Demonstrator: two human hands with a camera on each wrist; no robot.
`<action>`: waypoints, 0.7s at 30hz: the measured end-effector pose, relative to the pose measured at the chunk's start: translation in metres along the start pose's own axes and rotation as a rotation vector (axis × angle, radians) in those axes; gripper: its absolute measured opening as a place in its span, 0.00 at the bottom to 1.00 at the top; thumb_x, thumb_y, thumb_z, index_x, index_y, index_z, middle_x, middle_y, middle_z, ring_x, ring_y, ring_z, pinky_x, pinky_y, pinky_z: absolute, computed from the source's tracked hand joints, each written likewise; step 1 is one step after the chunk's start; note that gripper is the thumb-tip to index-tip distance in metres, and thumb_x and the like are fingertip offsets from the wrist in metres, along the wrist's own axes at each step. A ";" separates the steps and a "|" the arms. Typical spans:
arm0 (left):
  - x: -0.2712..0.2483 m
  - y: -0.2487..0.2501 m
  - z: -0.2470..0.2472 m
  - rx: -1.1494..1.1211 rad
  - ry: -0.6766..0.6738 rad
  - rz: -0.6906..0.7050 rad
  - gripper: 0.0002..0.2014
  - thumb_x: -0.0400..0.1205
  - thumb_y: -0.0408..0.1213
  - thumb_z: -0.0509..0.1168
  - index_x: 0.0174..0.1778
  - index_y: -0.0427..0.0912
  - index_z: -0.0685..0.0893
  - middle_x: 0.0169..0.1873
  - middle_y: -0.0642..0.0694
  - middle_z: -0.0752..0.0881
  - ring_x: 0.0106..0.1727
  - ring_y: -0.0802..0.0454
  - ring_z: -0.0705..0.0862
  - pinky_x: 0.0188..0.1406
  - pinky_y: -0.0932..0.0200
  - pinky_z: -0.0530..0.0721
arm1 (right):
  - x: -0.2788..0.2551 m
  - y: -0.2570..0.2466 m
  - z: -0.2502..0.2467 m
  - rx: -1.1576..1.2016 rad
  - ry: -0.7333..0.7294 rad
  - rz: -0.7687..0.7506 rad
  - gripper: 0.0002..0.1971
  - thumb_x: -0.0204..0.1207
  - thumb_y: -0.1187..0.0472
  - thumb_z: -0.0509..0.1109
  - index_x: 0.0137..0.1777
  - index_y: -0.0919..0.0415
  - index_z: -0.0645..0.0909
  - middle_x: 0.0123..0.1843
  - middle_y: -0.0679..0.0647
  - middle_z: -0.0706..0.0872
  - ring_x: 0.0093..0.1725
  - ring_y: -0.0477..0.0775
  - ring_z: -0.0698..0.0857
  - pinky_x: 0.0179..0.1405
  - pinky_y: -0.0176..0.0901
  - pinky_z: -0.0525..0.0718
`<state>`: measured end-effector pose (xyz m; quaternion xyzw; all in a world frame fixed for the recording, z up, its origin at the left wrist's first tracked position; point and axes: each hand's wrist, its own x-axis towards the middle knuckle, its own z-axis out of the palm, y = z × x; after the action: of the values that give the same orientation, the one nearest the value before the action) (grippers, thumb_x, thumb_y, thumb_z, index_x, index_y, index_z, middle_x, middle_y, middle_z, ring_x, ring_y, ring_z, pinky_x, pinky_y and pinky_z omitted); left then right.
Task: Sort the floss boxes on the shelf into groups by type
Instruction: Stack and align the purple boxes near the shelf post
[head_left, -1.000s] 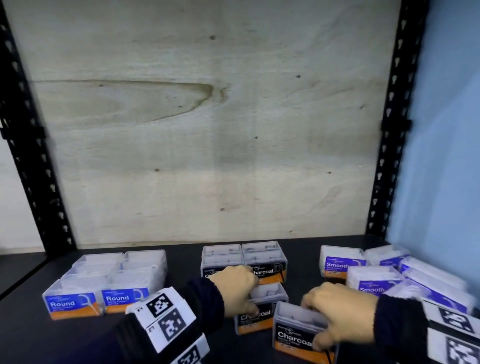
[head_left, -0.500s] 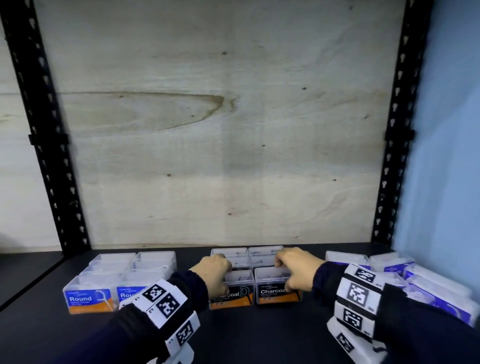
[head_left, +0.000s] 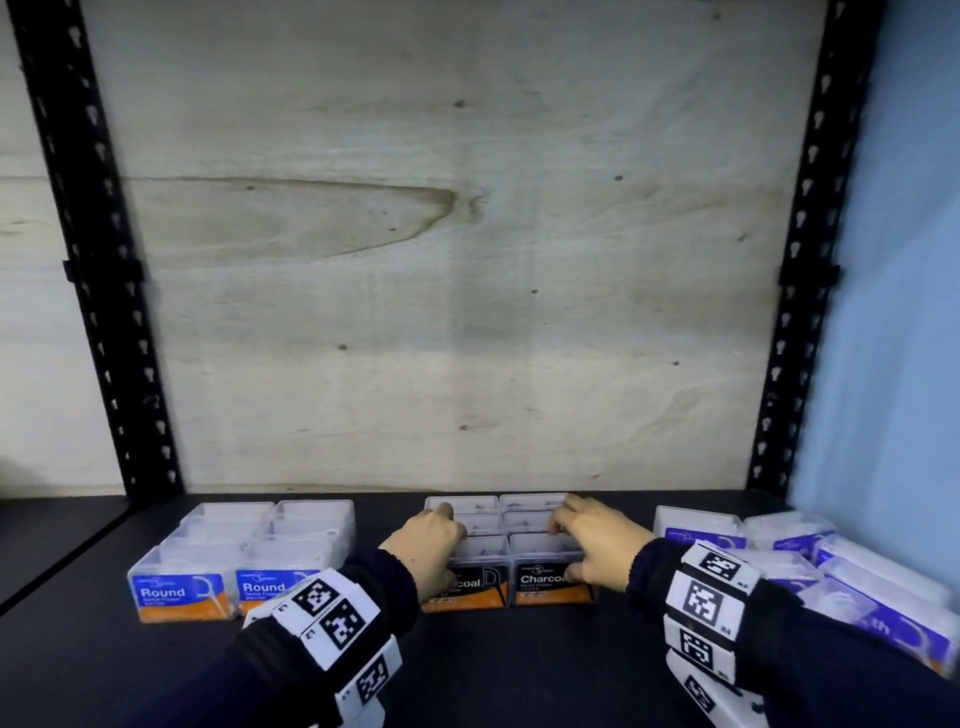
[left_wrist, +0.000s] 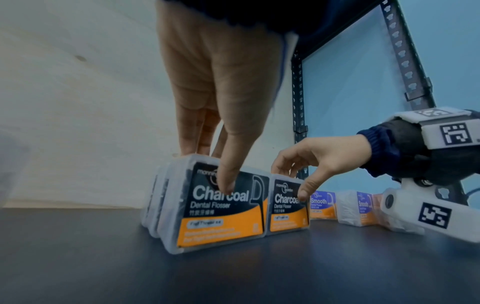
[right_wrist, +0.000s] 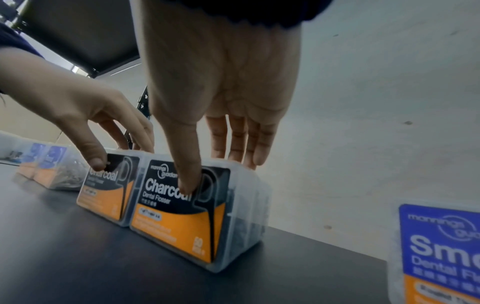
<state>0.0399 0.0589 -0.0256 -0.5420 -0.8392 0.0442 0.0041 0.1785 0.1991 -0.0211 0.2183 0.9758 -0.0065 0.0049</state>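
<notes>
Six Charcoal floss boxes stand in two columns at mid-shelf. My left hand (head_left: 447, 545) spans the left column: its thumb presses the front-left Charcoal box (head_left: 480, 584) on its label while the fingers reach over the tops behind. My right hand (head_left: 566, 540) holds the right column the same way, thumb on the front-right Charcoal box (head_left: 545, 587). The left wrist view shows my left hand (left_wrist: 210, 170) pinching its Charcoal box (left_wrist: 226, 222). The right wrist view shows my right hand (right_wrist: 217, 174) on its Charcoal box (right_wrist: 176, 226).
Blue Round boxes (head_left: 176, 592) form a block at the left of the dark shelf (head_left: 519, 675). Purple Smooth boxes (head_left: 883, 618) lie loosely grouped at the right, some tilted. A plywood back panel (head_left: 467, 312) and black uprights (head_left: 104, 312) close the shelf in.
One second ago each hand held a Charcoal box near the shelf front. Both boxes have moved back against the Charcoal group. My hands have barely moved in the last half second.
</notes>
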 end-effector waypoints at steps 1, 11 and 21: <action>0.000 0.000 0.001 0.012 0.002 0.004 0.23 0.80 0.32 0.64 0.72 0.36 0.74 0.69 0.38 0.71 0.69 0.39 0.76 0.66 0.49 0.77 | 0.001 0.000 0.000 -0.004 0.000 -0.005 0.26 0.75 0.59 0.69 0.72 0.61 0.70 0.73 0.57 0.70 0.72 0.56 0.71 0.67 0.43 0.73; 0.003 0.003 0.007 -0.001 0.044 0.035 0.30 0.77 0.31 0.67 0.76 0.39 0.66 0.73 0.41 0.66 0.74 0.41 0.70 0.67 0.47 0.79 | 0.003 0.001 0.004 -0.098 0.009 -0.055 0.36 0.71 0.57 0.73 0.78 0.61 0.62 0.76 0.58 0.66 0.75 0.57 0.66 0.73 0.47 0.69; 0.028 0.001 0.004 0.099 -0.159 -0.013 0.61 0.69 0.41 0.78 0.83 0.36 0.36 0.84 0.38 0.38 0.85 0.40 0.40 0.85 0.48 0.50 | 0.029 -0.004 0.010 -0.128 -0.184 -0.031 0.60 0.66 0.47 0.77 0.83 0.67 0.35 0.85 0.63 0.37 0.85 0.60 0.38 0.83 0.48 0.39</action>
<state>0.0289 0.0846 -0.0309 -0.5306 -0.8371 0.1285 -0.0352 0.1503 0.2082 -0.0311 0.2009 0.9730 0.0358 0.1081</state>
